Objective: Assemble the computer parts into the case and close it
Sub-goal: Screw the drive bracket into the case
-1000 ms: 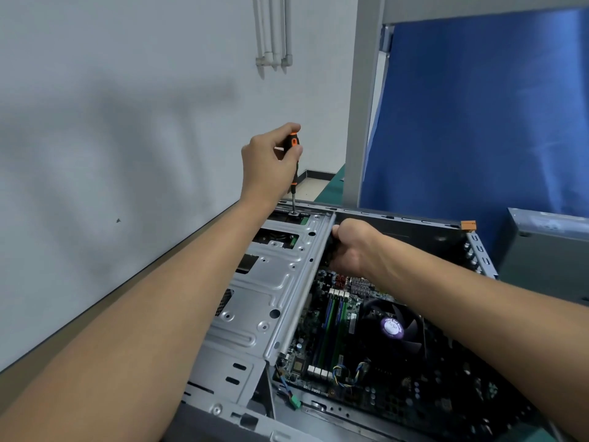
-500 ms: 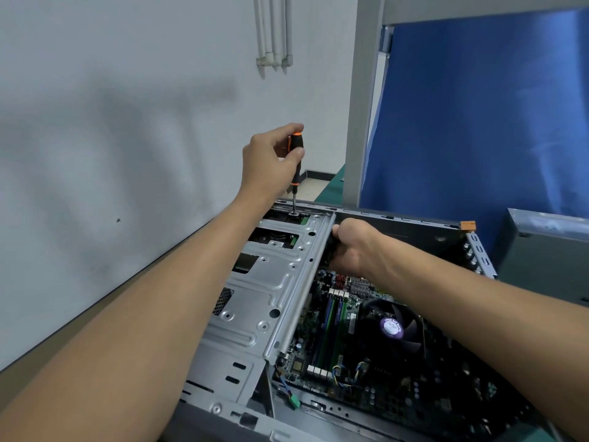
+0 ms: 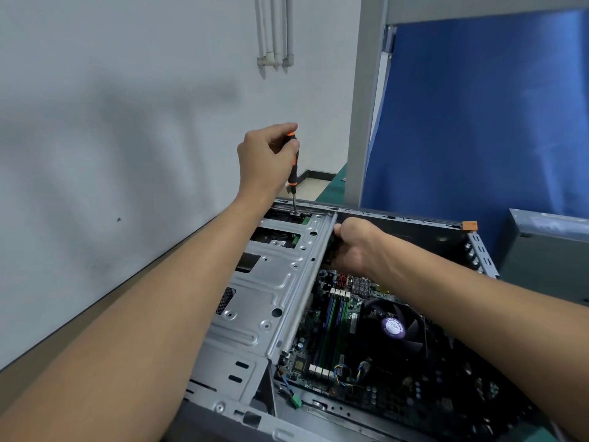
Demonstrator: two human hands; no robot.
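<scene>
An open grey computer case (image 3: 481, 253) lies on its side in front of me. Inside are a motherboard (image 3: 334, 327) with RAM sticks and a black CPU fan (image 3: 395, 327). A silver metal drive bracket (image 3: 271, 282) spans the case's left part. My left hand (image 3: 266, 157) grips an orange-and-black screwdriver (image 3: 292, 173) held upright, its tip on a screw (image 3: 294, 213) at the bracket's far end. My right hand (image 3: 353, 247) reaches under the bracket's right rim, its fingers curled around a dark part there; the fingertips are hidden.
A white wall (image 3: 127, 122) runs close along the left. A blue curtain (image 3: 478, 122) and a grey post (image 3: 363, 106) stand behind the case. A grey metal box (image 3: 548, 240) sits at the right. A green connector (image 3: 295, 401) on a wire hangs near the case's front.
My left hand has turned slightly on the screwdriver handle, fingers shifting round it. The tip stays on the same screw. My right hand has not moved.
</scene>
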